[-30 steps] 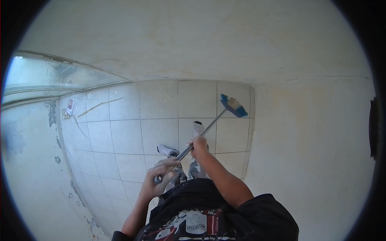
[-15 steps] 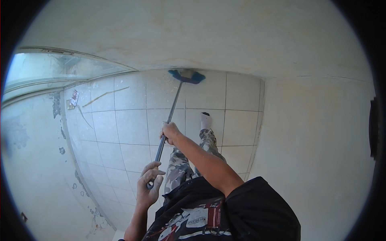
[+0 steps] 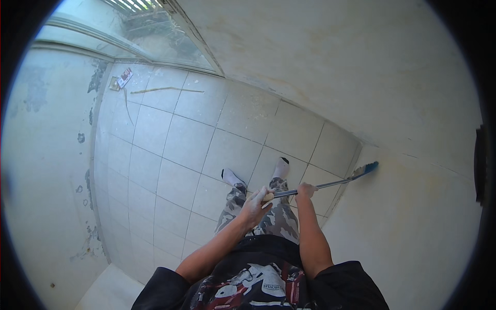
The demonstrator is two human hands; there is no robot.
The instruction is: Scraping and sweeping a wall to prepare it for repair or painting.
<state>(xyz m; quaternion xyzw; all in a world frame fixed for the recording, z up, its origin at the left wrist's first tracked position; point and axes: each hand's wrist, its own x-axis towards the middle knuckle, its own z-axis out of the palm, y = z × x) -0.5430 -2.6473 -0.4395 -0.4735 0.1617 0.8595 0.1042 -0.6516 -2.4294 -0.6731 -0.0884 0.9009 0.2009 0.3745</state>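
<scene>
A long-handled broom [image 3: 335,183] reaches across in front of me, its grey handle slanting up to the right. Its blue-edged head [image 3: 366,169] is at the right-hand wall, off the floor tiles as it appears. My right hand [image 3: 307,191] is closed around the middle of the handle. At the near end of the handle, my left hand [image 3: 254,206] grips the tip with dusty, pale fingers. Both hands are above my legs in camouflage trousers [image 3: 279,217].
White floor tiles [image 3: 188,139] lie around my socked feet [image 3: 281,168]. A long thin strip [image 3: 168,89], a red-and-white packet [image 3: 125,77] and a small square piece [image 3: 114,83] lie at the far left. Glass panels [image 3: 168,44] stand behind them. Peeling paint marks the left wall [image 3: 49,139].
The broom head has swung from the far wall over to the right wall. Both hands have moved right with the handle, and the view has turned. Both feet now show.
</scene>
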